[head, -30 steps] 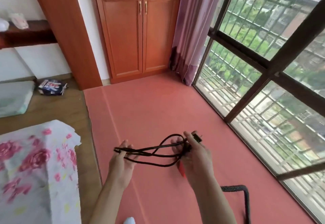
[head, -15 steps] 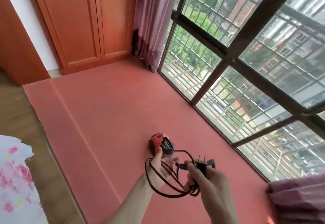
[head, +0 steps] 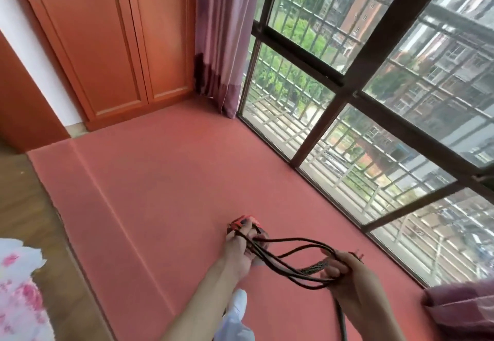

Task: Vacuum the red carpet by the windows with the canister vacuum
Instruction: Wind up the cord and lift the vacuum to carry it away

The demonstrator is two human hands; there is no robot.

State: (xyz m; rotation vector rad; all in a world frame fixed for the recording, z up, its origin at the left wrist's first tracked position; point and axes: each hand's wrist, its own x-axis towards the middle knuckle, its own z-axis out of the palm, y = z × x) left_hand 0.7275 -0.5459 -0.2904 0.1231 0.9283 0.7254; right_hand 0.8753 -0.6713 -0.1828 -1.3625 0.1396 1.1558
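**Cord in hand, no vacuuming yet**

Low in the frame, the right hand [head: 344,274] is gripping one end of the black cord loops [head: 299,249] and the left hand [head: 239,244] is clutching the other. Just beyond the left hand, the canister vacuum [head: 244,221] is sitting on the red carpet [head: 173,180], which is stretching toward the windows [head: 294,78] at upper right. By my read, plugging in and every pass are waiting.

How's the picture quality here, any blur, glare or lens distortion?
Head view: even daylight through the windows, no harsh glare on the red carpet; the wide-angle lens slants and bends their frames; left hand, right hand and power cord look softly motion-blurred.
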